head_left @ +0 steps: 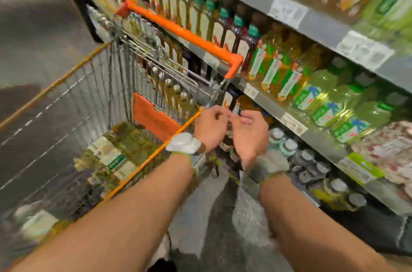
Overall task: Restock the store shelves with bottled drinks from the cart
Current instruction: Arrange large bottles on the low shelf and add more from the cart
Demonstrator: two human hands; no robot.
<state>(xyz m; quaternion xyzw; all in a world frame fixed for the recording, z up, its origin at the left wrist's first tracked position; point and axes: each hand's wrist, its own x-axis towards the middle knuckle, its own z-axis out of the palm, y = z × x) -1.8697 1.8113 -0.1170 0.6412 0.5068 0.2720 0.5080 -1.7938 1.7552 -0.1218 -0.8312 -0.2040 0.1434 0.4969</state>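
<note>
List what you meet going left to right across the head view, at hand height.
shopping cart's wire side → orange flap → left hand → right hand → white-capped bottles → green-labelled bottles → floral-print packs

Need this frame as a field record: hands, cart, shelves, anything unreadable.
left hand: fingers curled, at the cart's near right rim
right hand: fingers curled, close beside left hand, in front of a lower shelf
watch: white, on left wrist
cart: wire, orange handle, packed bottles lying inside
shelves: rows of bottled drinks, price tags on edges
unreadable: blur hides whether either hand holds anything
</note>
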